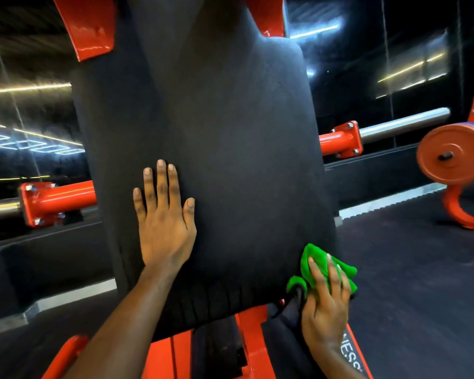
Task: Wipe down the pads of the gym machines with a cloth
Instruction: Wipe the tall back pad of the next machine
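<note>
A person's left hand [164, 228] lies flat on the lower left of a large black pad [216, 132], fingers straight and spread, its grip released. The right hand [324, 305] presses a bunched green cloth [309, 254] against the pad's lower right corner. Its fingers [331, 272] lie nearly straight over the cloth rather than clenched round it, and the thumb is hidden. The pad stands tilted on an orange frame [159, 356]. White lettering [350, 351] runs along the frame just below the pad's right corner, beside the right wrist. It is partly covered, and only "ES" can be read. Right of the pad a chrome bar [405, 123] juts from an orange bracket [342, 139]. Farther right an orange weight plate [449, 157] hangs above the dark floor [408, 269].
</note>
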### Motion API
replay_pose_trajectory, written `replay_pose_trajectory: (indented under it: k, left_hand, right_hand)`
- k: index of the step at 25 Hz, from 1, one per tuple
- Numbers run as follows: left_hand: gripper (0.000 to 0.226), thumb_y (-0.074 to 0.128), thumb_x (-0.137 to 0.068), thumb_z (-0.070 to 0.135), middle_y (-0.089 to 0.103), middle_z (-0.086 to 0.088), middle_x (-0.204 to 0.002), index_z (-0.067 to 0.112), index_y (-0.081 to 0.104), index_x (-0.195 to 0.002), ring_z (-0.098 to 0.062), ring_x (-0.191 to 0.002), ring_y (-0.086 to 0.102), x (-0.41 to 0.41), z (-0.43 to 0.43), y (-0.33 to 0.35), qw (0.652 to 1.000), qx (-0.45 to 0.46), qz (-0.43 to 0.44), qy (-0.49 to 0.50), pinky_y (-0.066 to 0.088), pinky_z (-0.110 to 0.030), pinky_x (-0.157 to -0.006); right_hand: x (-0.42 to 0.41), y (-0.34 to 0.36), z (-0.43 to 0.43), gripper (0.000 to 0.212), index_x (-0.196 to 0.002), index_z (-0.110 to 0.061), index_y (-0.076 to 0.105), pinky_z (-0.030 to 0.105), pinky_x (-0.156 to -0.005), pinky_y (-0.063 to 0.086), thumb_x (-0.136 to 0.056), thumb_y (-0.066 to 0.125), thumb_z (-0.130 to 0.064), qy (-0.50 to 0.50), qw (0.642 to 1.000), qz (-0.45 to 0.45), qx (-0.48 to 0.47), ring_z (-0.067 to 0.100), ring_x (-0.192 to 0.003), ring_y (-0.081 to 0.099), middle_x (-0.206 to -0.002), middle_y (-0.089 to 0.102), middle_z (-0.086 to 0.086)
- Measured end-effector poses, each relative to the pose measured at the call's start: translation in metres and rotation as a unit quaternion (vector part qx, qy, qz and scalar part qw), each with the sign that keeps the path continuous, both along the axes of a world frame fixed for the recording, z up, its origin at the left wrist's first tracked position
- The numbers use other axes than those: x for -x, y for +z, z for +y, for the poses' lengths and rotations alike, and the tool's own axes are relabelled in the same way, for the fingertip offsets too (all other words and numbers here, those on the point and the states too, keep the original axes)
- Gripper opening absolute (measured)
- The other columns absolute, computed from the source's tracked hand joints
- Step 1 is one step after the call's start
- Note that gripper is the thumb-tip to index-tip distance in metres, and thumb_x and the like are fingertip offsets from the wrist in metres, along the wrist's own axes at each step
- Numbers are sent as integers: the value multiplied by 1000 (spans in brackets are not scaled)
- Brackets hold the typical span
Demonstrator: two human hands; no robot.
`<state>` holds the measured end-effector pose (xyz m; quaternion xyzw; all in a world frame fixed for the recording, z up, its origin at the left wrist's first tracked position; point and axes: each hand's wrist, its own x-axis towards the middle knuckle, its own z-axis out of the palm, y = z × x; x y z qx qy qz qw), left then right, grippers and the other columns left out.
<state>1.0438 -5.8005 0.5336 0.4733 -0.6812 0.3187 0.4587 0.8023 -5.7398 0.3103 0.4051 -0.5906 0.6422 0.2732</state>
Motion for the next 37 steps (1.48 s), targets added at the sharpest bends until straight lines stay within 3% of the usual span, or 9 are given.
replay_pose_trajectory:
  k: [3,8,10,13,16,21,26,32,37]
  left_hand:
    - [69,35,-106,36,-11,-1,-169,16,0,-161,-22,-155,-12,0,0,-1,1000,2,2,-4,3,-52,-125]
    - [68,35,-106,36,-9,-1,-169,16,1,-161,-21,-155,-12,0,0,-2,1000,7,8,-9,2,-51,-125]
    - [67,34,-106,36,-9,0,-169,17,1,-161,-21,-155,-12,0,-1,-1,1000,9,10,-14,1,-51,-125]
    - [67,33,-106,37,-9,0,-169,17,0,-161,-21,-154,-13,-1,-1,-3,1000,13,9,-12,0,-50,-125]
    - [68,34,-107,37,-10,-1,-169,16,-1,-161,-21,-154,-13,-1,1,-2,1000,11,8,-10,1,-51,-125]
    - [69,34,-106,37,-13,1,-168,18,-3,-161,-19,-154,-15,-6,3,1,1000,-14,-2,-22,2,-50,-126]
    - [67,36,-106,33,-9,6,-169,22,1,-162,-13,-154,-14,-31,5,5,995,-33,-54,-73,0,-43,-126]
    - [62,32,-106,36,-3,8,-169,24,8,-162,-10,-154,-10,-32,14,7,992,-54,-45,-101,-1,-38,-126]
    - [55,29,-107,35,7,10,-168,23,20,-160,-5,-154,-4,-49,19,15,975,-100,-44,-192,3,-37,-127]
  right_hand:
    - [-5,79,-7,51,-136,-21,63,52,-112,36,-87,47,-21,24,998,-53,39,38,-132,46,-151,48,3]
    - [2,197,-24,64,-149,-38,44,58,-108,35,-88,53,-22,8,999,41,3,23,-148,29,-161,33,-9]
    - [5,173,-25,68,-149,-40,43,63,-106,33,-85,55,-22,-14,999,36,-25,23,-150,25,-162,30,-9]
    - [10,90,-17,66,-143,-33,55,59,-98,41,-78,48,-25,-40,999,-16,-24,33,-140,39,-157,42,0]
    - [12,31,-6,62,-140,-24,60,60,-104,40,-79,47,-21,-28,999,-32,-30,39,-132,43,-152,47,7]
    - [-15,76,-11,54,-135,-23,62,54,-110,37,-84,47,-17,17,986,-156,63,35,-129,47,-144,55,6]
    - [-37,147,-20,60,-145,-34,50,54,-105,38,-86,47,-27,0,997,-82,4,27,-143,36,-157,41,-4]
    - [-113,20,-4,58,-143,-33,54,67,-93,43,-85,50,-27,38,990,32,-135,34,-140,38,-158,39,-1]
    - [-97,95,0,72,-145,-36,45,62,-98,42,-79,59,-11,112,984,131,-53,29,-141,37,-156,41,-5]
